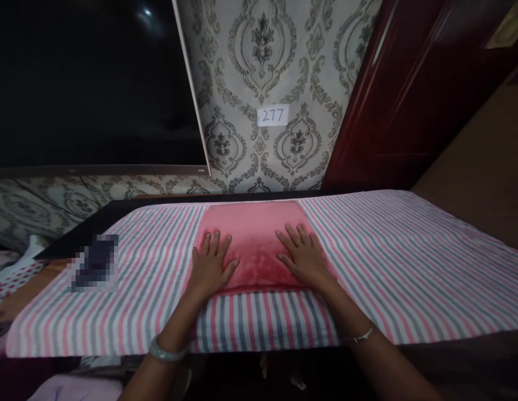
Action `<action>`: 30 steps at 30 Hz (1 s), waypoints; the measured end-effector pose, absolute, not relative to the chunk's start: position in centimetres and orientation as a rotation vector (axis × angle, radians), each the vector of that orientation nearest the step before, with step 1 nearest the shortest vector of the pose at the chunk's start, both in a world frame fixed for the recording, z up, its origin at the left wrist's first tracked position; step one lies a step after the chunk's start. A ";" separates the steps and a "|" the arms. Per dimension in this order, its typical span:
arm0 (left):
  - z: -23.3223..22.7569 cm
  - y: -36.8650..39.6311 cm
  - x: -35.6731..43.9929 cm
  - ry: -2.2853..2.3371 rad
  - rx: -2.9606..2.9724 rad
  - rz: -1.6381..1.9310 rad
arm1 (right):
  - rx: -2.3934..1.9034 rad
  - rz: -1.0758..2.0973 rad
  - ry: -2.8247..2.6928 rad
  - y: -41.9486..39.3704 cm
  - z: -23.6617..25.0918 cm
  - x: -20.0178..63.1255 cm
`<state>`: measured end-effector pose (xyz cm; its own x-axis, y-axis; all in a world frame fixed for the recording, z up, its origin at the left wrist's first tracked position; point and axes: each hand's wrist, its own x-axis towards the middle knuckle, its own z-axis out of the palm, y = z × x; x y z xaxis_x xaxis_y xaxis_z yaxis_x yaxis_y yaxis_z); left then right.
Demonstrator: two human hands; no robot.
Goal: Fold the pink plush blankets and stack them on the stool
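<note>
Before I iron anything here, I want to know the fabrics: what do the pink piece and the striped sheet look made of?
Pink cloth: looks like plush fleece or velvet, with a soft mottled sheen. Striped sheet: seems flat woven cotton, matte with crisp stripes. Both are guesses from looks.

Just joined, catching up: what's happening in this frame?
A person has both hands flat, fingers spread, on a pink folded cloth that lies on a table covered by a pink, grey and white striped sheet. The left hand presses the cloth's left edge, partly on the sheet; the right hand rests on its right part. Neither hand grips anything. There is a bracelet on each wrist. A blurred dark object lies on the sheet to the left. A paper label reading 277 is on the patterned wall behind.
</note>
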<state>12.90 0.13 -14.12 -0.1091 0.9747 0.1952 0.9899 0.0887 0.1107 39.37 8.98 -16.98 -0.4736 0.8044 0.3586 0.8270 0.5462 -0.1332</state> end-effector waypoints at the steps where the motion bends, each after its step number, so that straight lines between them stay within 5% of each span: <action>1: -14.4 0.1 12.8 -2.268 -2.055 -0.328 | -1.332 -0.084 -2.408 8.9 -17.1 39.4; 30: -14.4 0.1 12.2 -2.266 -2.029 -0.288 | -1.363 -0.034 -2.405 8.3 -15.9 39.2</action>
